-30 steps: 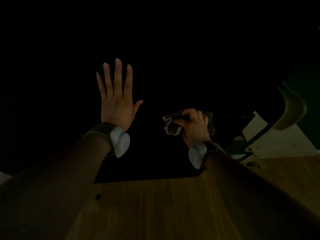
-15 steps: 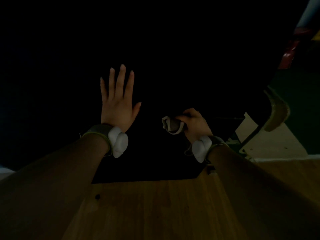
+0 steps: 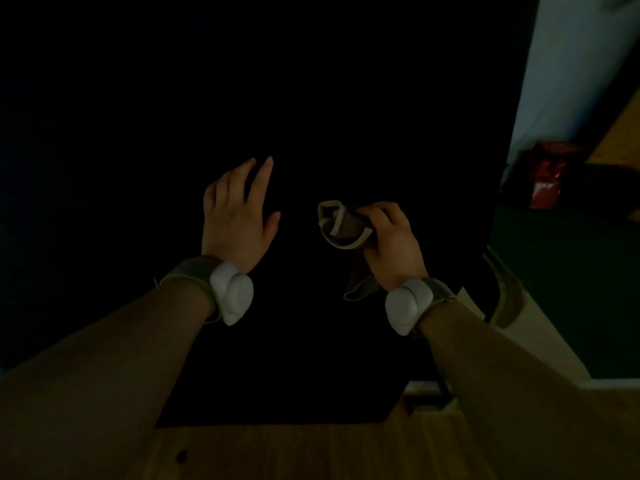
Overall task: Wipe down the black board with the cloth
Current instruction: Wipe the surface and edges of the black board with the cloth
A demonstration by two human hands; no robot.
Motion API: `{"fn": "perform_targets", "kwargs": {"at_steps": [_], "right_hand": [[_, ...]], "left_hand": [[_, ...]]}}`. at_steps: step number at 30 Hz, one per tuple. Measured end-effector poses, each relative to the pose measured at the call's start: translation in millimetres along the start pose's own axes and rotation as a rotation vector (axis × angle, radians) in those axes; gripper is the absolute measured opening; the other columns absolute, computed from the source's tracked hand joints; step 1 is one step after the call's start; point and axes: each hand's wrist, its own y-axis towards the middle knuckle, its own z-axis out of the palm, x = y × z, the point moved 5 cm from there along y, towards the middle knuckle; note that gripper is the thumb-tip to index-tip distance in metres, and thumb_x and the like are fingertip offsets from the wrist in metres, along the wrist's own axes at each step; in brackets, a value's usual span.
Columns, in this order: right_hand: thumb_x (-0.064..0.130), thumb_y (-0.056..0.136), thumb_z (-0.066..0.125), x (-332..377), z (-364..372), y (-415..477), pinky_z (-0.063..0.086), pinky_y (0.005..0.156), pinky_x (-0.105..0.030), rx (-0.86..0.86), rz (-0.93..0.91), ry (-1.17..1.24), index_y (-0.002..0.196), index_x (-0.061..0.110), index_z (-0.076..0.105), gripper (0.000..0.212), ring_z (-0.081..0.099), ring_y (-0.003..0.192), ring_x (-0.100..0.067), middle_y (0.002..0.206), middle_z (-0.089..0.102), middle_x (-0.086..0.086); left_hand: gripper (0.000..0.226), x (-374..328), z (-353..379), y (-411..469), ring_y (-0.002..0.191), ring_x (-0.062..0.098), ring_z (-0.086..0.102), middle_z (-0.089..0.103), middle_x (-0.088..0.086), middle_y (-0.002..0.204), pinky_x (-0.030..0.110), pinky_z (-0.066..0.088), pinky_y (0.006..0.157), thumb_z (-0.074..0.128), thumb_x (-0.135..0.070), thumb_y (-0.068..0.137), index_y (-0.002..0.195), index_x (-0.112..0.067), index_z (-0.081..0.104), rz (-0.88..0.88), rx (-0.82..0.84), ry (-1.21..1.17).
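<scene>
Black flat board (image 3: 311,98): right hand (image 3: 391,244) clutched grey-beige cloth (image 3: 341,226), bunched likely as wiping pad, toward right edge; left hand (image 3: 235,216), fingers loosely straight, held nothing, likely bracing.

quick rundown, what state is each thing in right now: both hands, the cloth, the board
black board, too dark to tell whether it is clean or dirty
left hand, open, fingers relaxed, holding nothing, in front of the board
right hand, fingers curled round the cloth
cloth, bunched up, one end hanging below the hand; contact with the board cannot be told
</scene>
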Motion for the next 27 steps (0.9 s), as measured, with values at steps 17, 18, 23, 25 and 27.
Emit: {"fn": "perform_targets", "kwargs": {"at_steps": [17,18,23,25,27], "right_hand": [[-0.004,0.087,0.058,113,-144,87,0.038,0.106,-0.049,-0.248,-0.187,0.079,0.128,0.003,0.053,0.041,0.043,0.121,-0.040,0.135,0.043,-0.020],[-0.006,0.086,0.058,119,-153,92,0.040,0.104,-0.048,-0.269,-0.196,0.076,0.126,0.003,0.054,0.041,0.044,0.119,-0.039,0.134,0.045,-0.020],[-0.009,0.083,0.055,148,-186,117,0.041,0.102,-0.044,-0.322,-0.206,-0.001,0.127,0.006,0.054,0.046,0.043,0.119,-0.034,0.134,0.044,-0.017],[-0.010,0.082,0.054,161,-195,126,0.042,0.100,-0.045,-0.329,-0.218,-0.035,0.127,0.008,0.053,0.049,0.042,0.119,-0.034,0.134,0.044,-0.016],[-0.009,0.082,0.054,171,-202,133,0.043,0.098,-0.045,-0.347,-0.225,-0.066,0.128,0.008,0.053,0.049,0.043,0.118,-0.033,0.134,0.044,-0.016]], "left_hand": [[0.075,-14,-139,110,0.131,0.039,0.033,0.030,0.017,0.148,0.058,0.018,0.110,0.061,-0.028,0.086,0.149,-0.017,0.022,0.079,-0.267,0.025],[0.074,-13,-147,117,0.132,0.038,0.033,0.030,0.017,0.148,0.059,0.018,0.110,0.061,-0.028,0.087,0.149,-0.017,0.022,0.086,-0.284,0.025],[0.074,-6,-179,144,0.131,0.038,0.033,0.031,0.017,0.148,0.058,0.018,0.110,0.061,-0.030,0.086,0.149,-0.018,0.023,0.088,-0.348,0.046],[0.075,-3,-190,155,0.131,0.038,0.034,0.032,0.017,0.147,0.059,0.018,0.109,0.061,-0.030,0.085,0.149,-0.018,0.024,0.083,-0.368,0.048],[0.075,-1,-198,165,0.130,0.037,0.034,0.033,0.017,0.146,0.059,0.019,0.109,0.062,-0.030,0.084,0.148,-0.018,0.024,0.090,-0.376,0.051]]}}
